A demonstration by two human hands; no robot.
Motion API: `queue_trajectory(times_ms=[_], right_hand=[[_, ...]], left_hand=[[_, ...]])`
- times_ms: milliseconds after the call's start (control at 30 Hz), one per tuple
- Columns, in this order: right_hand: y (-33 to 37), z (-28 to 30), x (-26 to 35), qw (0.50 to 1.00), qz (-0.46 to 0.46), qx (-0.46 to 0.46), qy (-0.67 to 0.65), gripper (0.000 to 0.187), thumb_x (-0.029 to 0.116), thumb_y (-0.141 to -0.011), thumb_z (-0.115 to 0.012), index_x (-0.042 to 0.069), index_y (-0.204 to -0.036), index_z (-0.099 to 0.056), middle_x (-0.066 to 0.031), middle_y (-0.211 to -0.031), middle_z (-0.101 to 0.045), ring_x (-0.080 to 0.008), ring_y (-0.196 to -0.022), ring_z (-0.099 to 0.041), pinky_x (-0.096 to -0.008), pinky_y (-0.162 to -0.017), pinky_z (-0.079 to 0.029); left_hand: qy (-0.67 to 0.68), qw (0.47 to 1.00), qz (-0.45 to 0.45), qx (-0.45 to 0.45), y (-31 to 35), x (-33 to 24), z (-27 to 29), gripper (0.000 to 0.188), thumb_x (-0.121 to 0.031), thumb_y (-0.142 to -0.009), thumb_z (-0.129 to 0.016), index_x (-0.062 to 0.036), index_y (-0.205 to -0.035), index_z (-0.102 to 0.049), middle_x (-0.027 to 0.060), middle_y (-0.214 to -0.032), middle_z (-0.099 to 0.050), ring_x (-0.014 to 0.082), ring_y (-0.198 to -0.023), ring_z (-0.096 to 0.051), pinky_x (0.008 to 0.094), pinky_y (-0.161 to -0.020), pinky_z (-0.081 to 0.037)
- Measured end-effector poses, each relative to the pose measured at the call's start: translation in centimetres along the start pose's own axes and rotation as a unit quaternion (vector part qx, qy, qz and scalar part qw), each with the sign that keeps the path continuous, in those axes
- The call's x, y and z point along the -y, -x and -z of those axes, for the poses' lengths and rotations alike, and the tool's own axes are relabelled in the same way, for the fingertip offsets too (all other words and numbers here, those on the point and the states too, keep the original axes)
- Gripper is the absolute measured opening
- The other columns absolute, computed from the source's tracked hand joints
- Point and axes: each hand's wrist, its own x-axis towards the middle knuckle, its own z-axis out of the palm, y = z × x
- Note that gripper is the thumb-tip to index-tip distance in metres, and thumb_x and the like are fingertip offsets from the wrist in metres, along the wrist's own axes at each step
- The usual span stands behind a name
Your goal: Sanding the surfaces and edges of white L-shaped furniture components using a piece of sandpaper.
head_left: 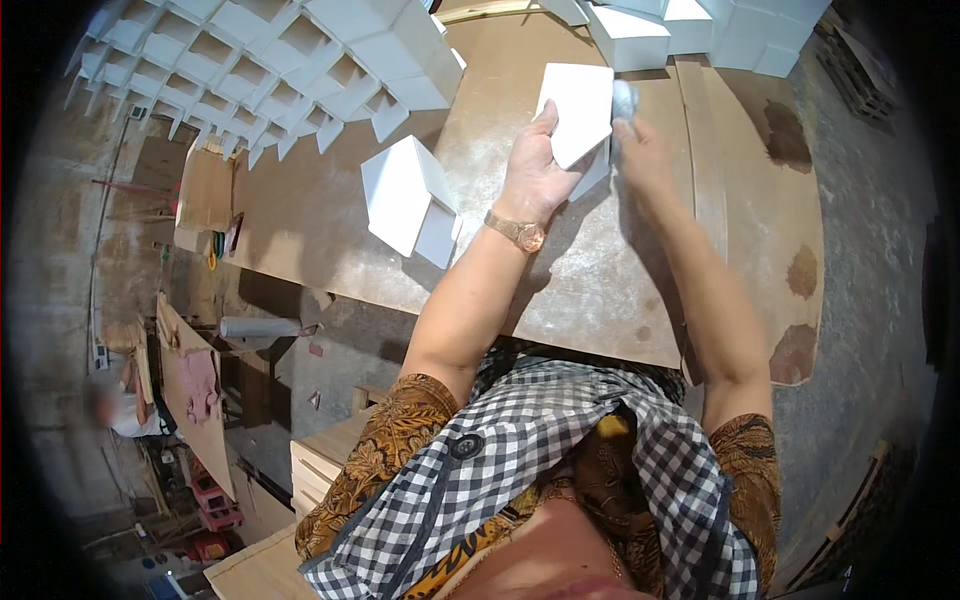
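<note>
My left hand (536, 172), with a watch on its wrist, is closed round a white house-shaped box (582, 110) and holds it tilted above the table. My right hand (645, 158) is at the box's right side, blurred. Its fingers are closed on a small pale blue-grey wad (625, 98), which looks like a cloth or sanding pad, against or very near that side. Another white house-shaped box (400, 195) lies on the table left of my left hand.
A large stack of white open boxes (415, 60) stands at the far left of the brown table (335, 255). More white boxes (630, 40) are piled at the far right. Boards (700, 150) lie along the table's right side. Another person (125, 410) is off to the left.
</note>
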Motion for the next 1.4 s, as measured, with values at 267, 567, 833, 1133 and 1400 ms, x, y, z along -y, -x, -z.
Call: queue_trajectory(times_ms=[267,567,833,1133,1400], right_hand=[[9.7,3.9,1.4,0.976,0.073,0.191,0.08,0.028,0.02,-0.088,-0.053,-0.004,-0.102,-0.059,-0.0052,-0.089,-0.061,-0.0111,-0.08,-0.054,-0.0253,-0.068,-0.044],[9.0,8.9,1.0,0.98,0.083,0.031,0.176,0.027,0.017,-0.089,-0.051,-0.004,-0.106,-0.055,-0.019,-0.079,-0.059,-0.0182,-0.068,-0.054,-0.0289,-0.064,-0.043],[8.5,9.0,-0.9,0.961,0.118,0.049,0.245,0.024,0.018,-0.087,-0.053,-0.004,-0.096,-0.056,-0.0232,-0.066,-0.051,-0.0271,-0.052,-0.047,-0.034,-0.052,-0.039],[8.8,8.9,-1.3,0.957,0.13,0.048,0.255,0.027,0.019,-0.087,-0.053,-0.001,-0.105,-0.058,-0.0229,-0.069,-0.054,-0.0289,-0.055,-0.052,-0.0327,-0.055,-0.042],[9.0,9.0,-0.6,0.956,0.093,0.066,0.269,0.029,0.019,-0.087,-0.053,0.0,-0.108,-0.057,-0.023,-0.071,-0.056,-0.0297,-0.059,-0.055,-0.0331,-0.057,-0.042]], left_hand=[[-0.015,0.991,-0.124,0.041,3.4,-1.1,-2.7,0.037,-0.028,-0.095,-0.035,-0.0007,-0.119,-0.04,0.0129,-0.112,-0.053,0.0272,-0.104,-0.054,0.0439,-0.091,-0.044],[-0.138,0.947,-0.275,0.095,15.2,-6.0,-7.9,0.045,-0.038,-0.089,-0.046,-0.0036,-0.118,-0.045,0.0123,-0.11,-0.055,0.0255,-0.105,-0.053,0.0441,-0.092,-0.044],[-0.088,0.908,-0.402,-0.081,15.6,-10.3,-3.4,0.04,-0.029,-0.089,-0.046,0.0021,-0.115,-0.048,0.0184,-0.117,-0.053,0.0309,-0.112,-0.046,0.0493,-0.103,-0.023],[-0.168,0.886,-0.423,-0.091,16.1,-9.6,-2.7,0.04,-0.032,-0.092,-0.041,-0.0008,-0.117,-0.047,0.0147,-0.116,-0.053,0.0272,-0.109,-0.048,0.0467,-0.1,-0.027],[-0.182,0.883,-0.424,-0.089,16.3,-9.8,-2.4,0.043,-0.031,-0.092,-0.04,0.0027,-0.116,-0.047,0.0177,-0.112,-0.056,0.0283,-0.104,-0.052,0.0481,-0.099,-0.029]])
